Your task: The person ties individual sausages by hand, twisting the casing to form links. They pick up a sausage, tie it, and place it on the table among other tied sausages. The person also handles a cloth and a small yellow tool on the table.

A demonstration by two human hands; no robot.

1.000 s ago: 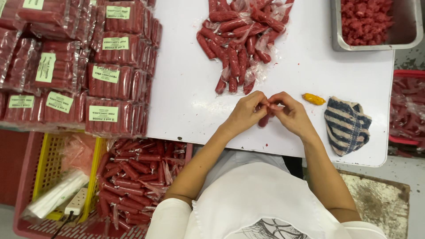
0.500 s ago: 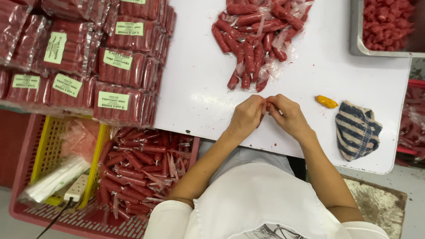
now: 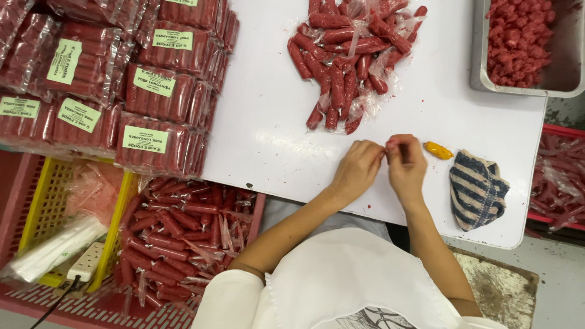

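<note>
My left hand point(image 3: 358, 168) and my right hand point(image 3: 406, 163) meet fingertip to fingertip over the white table point(image 3: 262, 140), near its front edge. Both pinch something small between them; only a bit of red shows at the fingertips, and the hands hide the rest. Just beyond the hands lies a pile of red sausages in clear plastic wrap point(image 3: 350, 61). A small orange-yellow piece point(image 3: 439, 150) lies right beside my right hand, with a blue-and-white striped cloth point(image 3: 478, 189) next to it.
Stacks of labelled sausage packs point(image 3: 152, 91) fill the table's left side. A metal tray of red ground meat point(image 3: 521, 42) stands at the back right. Below the table, a red crate point(image 3: 177, 237) holds loose wrapped sausages, next to a yellow basket point(image 3: 55, 207) with plastic bags.
My hands stay joined at the fingertips and have shifted a little to the right along the table's front. The red piece seen under them earlier is now hidden.
</note>
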